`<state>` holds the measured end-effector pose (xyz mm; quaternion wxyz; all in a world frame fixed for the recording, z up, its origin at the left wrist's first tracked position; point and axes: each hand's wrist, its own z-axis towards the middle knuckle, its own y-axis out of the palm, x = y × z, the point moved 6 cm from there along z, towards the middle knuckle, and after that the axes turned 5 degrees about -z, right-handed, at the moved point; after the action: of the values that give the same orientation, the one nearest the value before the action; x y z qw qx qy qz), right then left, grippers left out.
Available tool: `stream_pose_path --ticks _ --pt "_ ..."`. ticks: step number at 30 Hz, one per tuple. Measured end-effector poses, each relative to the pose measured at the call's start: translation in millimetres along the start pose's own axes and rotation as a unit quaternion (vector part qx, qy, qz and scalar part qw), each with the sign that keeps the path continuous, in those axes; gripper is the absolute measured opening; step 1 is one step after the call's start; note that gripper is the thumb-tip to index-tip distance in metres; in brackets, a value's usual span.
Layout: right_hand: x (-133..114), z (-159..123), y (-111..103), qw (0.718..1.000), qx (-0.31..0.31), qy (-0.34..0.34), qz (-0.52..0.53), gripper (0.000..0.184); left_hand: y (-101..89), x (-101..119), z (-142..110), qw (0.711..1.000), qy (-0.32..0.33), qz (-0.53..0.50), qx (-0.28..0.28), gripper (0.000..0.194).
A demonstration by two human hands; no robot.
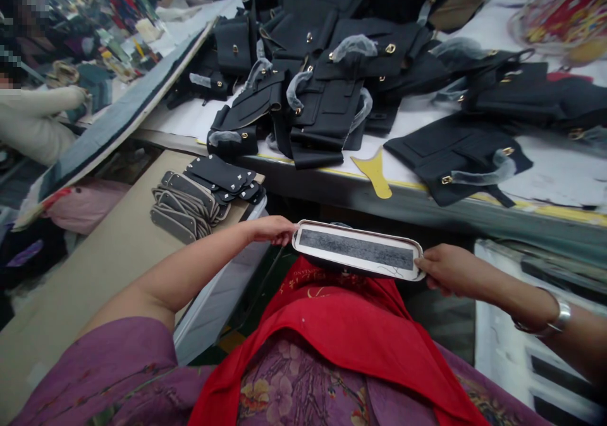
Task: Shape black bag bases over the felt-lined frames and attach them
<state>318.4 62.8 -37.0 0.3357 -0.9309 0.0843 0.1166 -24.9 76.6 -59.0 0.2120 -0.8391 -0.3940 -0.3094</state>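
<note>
Between my two hands a long bag base panel (355, 248) with rounded ends is held level above my lap. Its upper face is white with a dark grey strip along the middle, and some loose thread lies near its right end. My left hand (275, 229) pinches the left end. At the other end, the fingers and thumb of my right hand (441, 269) close on the corner. Black bag parts (327, 97) with plastic-wrapped handles and gold fittings are heaped on the table beyond my hands. A yellow template-like piece (374, 172) lies at the table's near edge.
To my left, stacked grey and black rounded panels (190, 201) lie on a tan board (118, 249). A slanted padded board (128, 110) stands behind them. White sheets with dark strips (545, 350) are at my right. Another person's sleeve (38, 113) shows at far left.
</note>
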Motion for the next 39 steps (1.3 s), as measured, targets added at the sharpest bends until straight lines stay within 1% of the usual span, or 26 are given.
stream_pose_path --ticks 2,3,4,7,9,11,14,17,20,23,26,29,33,35,36,37,39 --pt "0 -2 0 1.0 0.005 0.001 0.016 0.037 4.0 -15 2 0.99 0.024 -0.135 -0.036 0.049" --pt "0 -3 0 1.0 0.009 0.0 0.025 0.037 5.8 -22 3 0.982 0.042 -0.18 -0.038 0.05" --pt "0 -4 0 0.999 0.012 -0.002 0.032 0.036 7.7 -28 5 0.978 0.06 -0.199 -0.032 0.05" --pt "-1 -6 1 0.999 0.015 -0.01 0.045 0.036 15.3 -38 12 0.974 0.091 -0.208 -0.008 0.052" --pt "0 -4 2 0.999 0.014 -0.01 0.042 0.036 18.2 -37 15 0.973 0.097 -0.209 0.0 0.053" --pt "2 -1 4 0.999 0.01 -0.001 0.033 0.036 16.3 -31 16 0.975 0.095 -0.202 0.005 0.052" --pt "5 4 6 1.0 -0.001 0.011 0.018 0.038 7.0 -20 15 0.988 0.079 -0.136 0.007 0.052" --pt "7 6 7 1.0 -0.005 0.016 0.004 0.039 0.0 -11 15 0.998 0.049 -0.027 -0.018 0.053" --pt "9 8 8 1.0 -0.005 0.021 -0.002 0.039 -0.9 -5 16 0.998 0.013 0.016 -0.055 0.054" --pt "11 9 10 1.0 -0.009 0.019 0.004 0.038 -1.1 1 17 0.997 -0.012 0.043 -0.068 0.055" --pt "11 9 10 1.0 -0.01 0.02 0.003 0.039 -2.4 7 18 0.992 -0.017 0.1 -0.072 0.055" --pt "9 10 10 1.0 -0.023 0.017 -0.001 0.039 -3.5 12 20 0.982 -0.004 0.166 -0.085 0.052" --pt "5 10 8 0.999 -0.029 0.014 -0.001 0.039 -4.7 12 20 0.975 0.015 0.206 -0.082 0.046" --pt "4 6 5 1.0 -0.017 0.013 0.013 0.039 -4.1 16 15 0.964 0.028 0.257 -0.06 0.043" --pt "3 4 3 1.0 -0.01 0.004 0.021 0.038 -2.8 21 10 0.951 0.036 0.303 -0.042 0.041" --pt "2 1 1 1.0 0.002 -0.01 0.028 0.038 -0.7 27 6 0.931 0.047 0.36 -0.015 0.04" --pt "-1 -5 -5 0.998 0.031 -0.043 0.032 0.039 8.9 45 -2 0.877 0.067 0.473 0.057 0.036"
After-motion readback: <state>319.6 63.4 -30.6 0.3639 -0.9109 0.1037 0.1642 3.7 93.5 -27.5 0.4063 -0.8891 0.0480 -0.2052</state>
